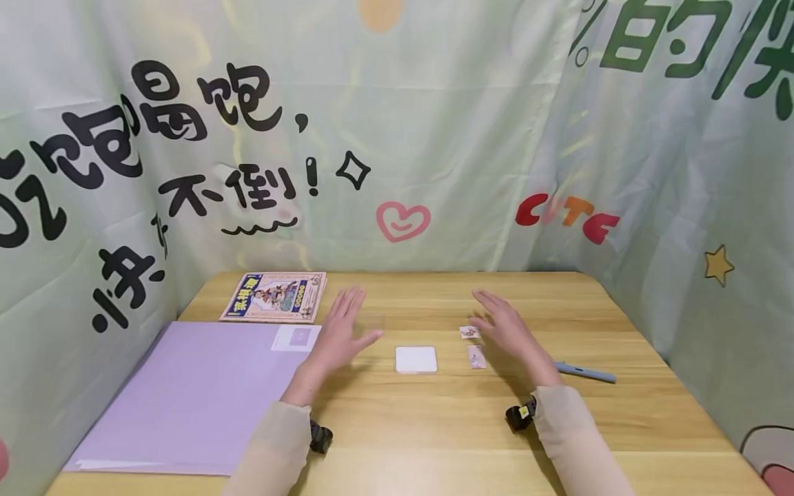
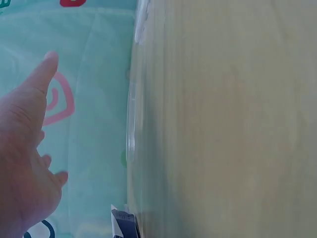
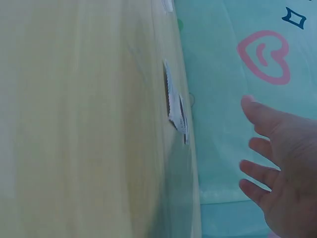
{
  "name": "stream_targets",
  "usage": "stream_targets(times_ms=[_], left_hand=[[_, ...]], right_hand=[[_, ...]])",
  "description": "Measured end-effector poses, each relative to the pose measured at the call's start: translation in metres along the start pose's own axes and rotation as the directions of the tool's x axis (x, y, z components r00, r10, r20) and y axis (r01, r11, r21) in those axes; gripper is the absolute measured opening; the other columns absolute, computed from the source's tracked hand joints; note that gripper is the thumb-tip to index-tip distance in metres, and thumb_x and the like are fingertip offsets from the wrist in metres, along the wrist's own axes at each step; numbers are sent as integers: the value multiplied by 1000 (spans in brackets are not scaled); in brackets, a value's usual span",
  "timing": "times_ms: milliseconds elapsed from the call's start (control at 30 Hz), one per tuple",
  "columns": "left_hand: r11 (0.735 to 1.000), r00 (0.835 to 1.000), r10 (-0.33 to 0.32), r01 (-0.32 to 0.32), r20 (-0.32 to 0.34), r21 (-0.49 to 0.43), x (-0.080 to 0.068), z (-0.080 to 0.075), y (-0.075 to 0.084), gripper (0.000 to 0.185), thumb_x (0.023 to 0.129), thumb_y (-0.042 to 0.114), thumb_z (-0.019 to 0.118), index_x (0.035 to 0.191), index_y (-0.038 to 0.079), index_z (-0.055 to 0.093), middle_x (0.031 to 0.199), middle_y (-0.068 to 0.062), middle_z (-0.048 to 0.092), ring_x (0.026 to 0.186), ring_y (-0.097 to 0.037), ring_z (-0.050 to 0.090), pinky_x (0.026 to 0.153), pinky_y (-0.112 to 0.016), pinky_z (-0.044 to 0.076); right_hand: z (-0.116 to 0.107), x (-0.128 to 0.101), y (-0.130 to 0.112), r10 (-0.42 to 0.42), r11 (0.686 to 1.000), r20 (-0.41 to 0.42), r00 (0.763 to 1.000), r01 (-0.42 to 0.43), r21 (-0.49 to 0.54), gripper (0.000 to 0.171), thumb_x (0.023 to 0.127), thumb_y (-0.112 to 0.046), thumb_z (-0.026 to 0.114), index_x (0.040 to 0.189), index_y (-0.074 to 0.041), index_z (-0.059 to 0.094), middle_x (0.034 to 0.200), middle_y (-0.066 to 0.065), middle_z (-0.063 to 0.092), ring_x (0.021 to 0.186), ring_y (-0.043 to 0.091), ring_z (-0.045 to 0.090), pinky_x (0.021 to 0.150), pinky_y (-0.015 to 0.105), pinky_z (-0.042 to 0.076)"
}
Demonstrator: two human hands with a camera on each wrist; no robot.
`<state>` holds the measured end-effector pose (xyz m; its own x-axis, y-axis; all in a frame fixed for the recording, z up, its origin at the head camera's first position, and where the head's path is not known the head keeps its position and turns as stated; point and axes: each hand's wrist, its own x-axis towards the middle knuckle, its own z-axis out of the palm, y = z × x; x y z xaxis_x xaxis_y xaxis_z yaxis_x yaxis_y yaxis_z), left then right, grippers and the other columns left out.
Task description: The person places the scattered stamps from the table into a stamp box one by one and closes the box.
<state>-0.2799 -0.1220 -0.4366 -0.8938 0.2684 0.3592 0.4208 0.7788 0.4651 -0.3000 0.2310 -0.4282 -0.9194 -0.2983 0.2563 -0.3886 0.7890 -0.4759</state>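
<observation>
Between left hand (image 1: pixel 340 331), right hand (image 1: pixel 505 327), white card (image 1: pixel 416 359)

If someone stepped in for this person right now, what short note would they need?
Left hand: open, fingers spread, holding nothing, above the table.
Right hand: open, holding nothing, beside two small stickers.
White square pad lies between the hands; purple folder and booklet at left, pen at right.
Done: nothing picked up yet.
Left: probably everything; the stickers and pad lie untouched.
</observation>
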Motion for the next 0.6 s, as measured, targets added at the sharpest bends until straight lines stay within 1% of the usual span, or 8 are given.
stream_targets(times_ms=[67, 133, 233, 300, 433, 600], left_hand=[[999, 1000, 27, -27, 3, -19, 1, 1, 1, 95, 84, 48, 73, 156, 12, 23, 163, -9, 22, 152, -35, 16, 122, -54, 17], [999, 999, 34, -33, 28, -29, 1, 2, 2, 96, 81, 48, 75, 155, 13, 25, 162, -8, 26, 151, -33, 21, 121, -53, 23], [999, 996, 29, -27, 87, -27, 1, 2, 5, 98, 79, 49, 77, 156, 16, 25, 161, -6, 28, 149, -30, 26, 120, -52, 27], [1000, 991, 18, -15, 132, -21, 0, 3, 8, 99, 78, 51, 77, 156, 18, 25, 161, -4, 29, 149, -28, 28, 120, -50, 28], [999, 983, 37, -31, 177, -38, -1, 5, 13, 97, 77, 50, 78, 154, 15, 30, 158, -6, 34, 146, -30, 33, 120, -49, 28], [997, 974, 56, -41, 218, -72, 1, 8, 18, 93, 76, 46, 80, 150, 8, 38, 154, -11, 40, 143, -34, 37, 118, -51, 30]], right_hand=[[1, 1, 4, -7, 1000, 13, 1000, 7, 25, 61, 97, -20, 60, 150, -1, 35, 154, 25, 34, 140, 47, 32, 116, 62, 25], [1, 2, 7, -9, 999, 31, 999, 8, 39, 59, 97, -18, 60, 147, 1, 37, 151, 26, 38, 139, 47, 35, 115, 62, 28], [3, 4, 11, -12, 999, 49, 999, 10, 37, 54, 95, -16, 62, 143, 3, 44, 146, 27, 44, 135, 47, 40, 112, 61, 32], [4, 5, 13, -14, 999, 59, 998, 12, 32, 51, 95, -15, 63, 140, 4, 48, 143, 27, 48, 130, 47, 46, 109, 60, 38], [6, 9, 17, -33, 999, 79, 996, 30, 37, 46, 93, -14, 65, 133, 5, 55, 135, 27, 56, 118, 46, 56, 100, 57, 47], [7, 12, 22, -46, 999, 88, 995, 43, 31, 39, 91, -14, 68, 124, 5, 61, 122, 24, 64, 106, 40, 61, 92, 53, 52]])
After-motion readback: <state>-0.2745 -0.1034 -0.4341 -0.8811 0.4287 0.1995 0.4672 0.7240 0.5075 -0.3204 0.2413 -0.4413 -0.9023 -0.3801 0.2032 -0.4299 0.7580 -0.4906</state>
